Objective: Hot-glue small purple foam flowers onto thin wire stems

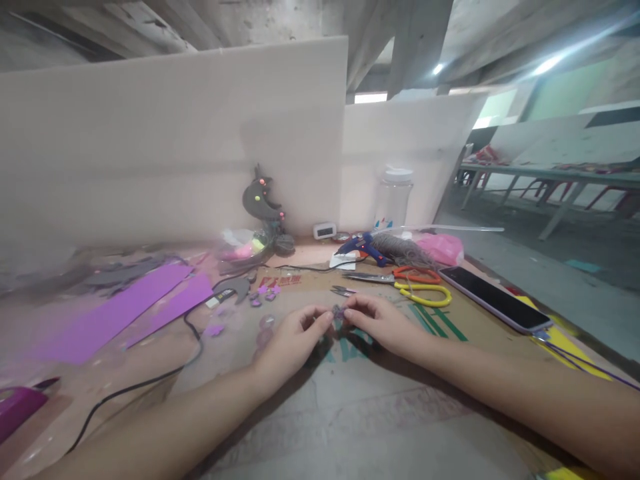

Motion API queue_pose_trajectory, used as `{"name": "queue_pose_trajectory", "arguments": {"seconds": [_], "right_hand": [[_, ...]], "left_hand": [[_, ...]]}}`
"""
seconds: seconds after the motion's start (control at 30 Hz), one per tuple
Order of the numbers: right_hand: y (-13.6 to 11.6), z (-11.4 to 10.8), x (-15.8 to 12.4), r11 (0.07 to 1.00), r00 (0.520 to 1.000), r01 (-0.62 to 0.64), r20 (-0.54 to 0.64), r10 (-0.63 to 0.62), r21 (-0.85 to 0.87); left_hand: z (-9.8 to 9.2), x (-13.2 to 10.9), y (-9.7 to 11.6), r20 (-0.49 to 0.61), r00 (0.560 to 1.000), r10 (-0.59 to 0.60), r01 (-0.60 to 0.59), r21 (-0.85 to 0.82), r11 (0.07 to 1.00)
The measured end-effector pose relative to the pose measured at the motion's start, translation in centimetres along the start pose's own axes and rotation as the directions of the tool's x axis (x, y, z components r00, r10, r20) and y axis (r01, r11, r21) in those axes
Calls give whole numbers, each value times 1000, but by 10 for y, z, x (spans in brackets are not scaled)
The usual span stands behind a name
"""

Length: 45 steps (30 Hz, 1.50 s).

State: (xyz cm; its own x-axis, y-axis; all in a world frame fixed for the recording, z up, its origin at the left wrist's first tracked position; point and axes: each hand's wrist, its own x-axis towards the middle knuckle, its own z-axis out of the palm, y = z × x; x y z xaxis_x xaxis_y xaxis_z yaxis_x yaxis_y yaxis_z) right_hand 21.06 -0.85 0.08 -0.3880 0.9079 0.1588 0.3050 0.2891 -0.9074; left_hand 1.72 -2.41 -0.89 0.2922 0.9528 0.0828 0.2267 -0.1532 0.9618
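Between my two hands is a small grey and purple piece (339, 312), too blurred to name more exactly. My left hand (301, 335) pinches its left side between thumb and fingers. From the right, my right hand (383, 323) pinches the other side. Just beyond the fingertips lie small snips (344, 291). Farther right are scissors (423, 293) with orange and yellow handles. Several little purple and grey cut pieces (264, 293) lie left of the hands, next to a dark grey curved cut-out (237, 291). Below my hands is a printed cardboard sheet (320, 407).
Purple sheets (155, 307) and a black cable (145, 385) lie at left. A blue glue gun (367, 248), grey yarn (400, 248), a bottle (394, 200) and a decorated dark moon figure (261, 200) stand along the back. At right rests a phone (493, 299). White panels (175, 147) rise behind.
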Motion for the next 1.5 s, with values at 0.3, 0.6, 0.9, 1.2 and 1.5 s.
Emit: {"name": "queue_pose_trajectory", "arguments": {"seconds": [0.3, 0.6, 0.9, 1.2, 1.5], "right_hand": [[2, -2, 2, 997, 999, 27, 27, -25, -76], [3, -2, 2, 995, 999, 24, 37, -20, -94], [1, -3, 0, 996, 998, 45, 44, -41, -81], [9, -22, 9, 993, 987, 61, -139, -75, -106], [29, -69, 32, 918, 892, 38, -400, -209, -395]], "left_hand": [[0, 0, 2, 34, 997, -75, 72, 68, 995], [-1, -1, 4, 36, 997, -69, 65, 90, 994], [-3, 1, 6, 18, 996, -84, 82, 99, 992], [-4, 1, 5, 8, 991, -133, 132, 62, 989], [-2, 2, 5, 23, 993, -115, 116, -20, 993]]}}
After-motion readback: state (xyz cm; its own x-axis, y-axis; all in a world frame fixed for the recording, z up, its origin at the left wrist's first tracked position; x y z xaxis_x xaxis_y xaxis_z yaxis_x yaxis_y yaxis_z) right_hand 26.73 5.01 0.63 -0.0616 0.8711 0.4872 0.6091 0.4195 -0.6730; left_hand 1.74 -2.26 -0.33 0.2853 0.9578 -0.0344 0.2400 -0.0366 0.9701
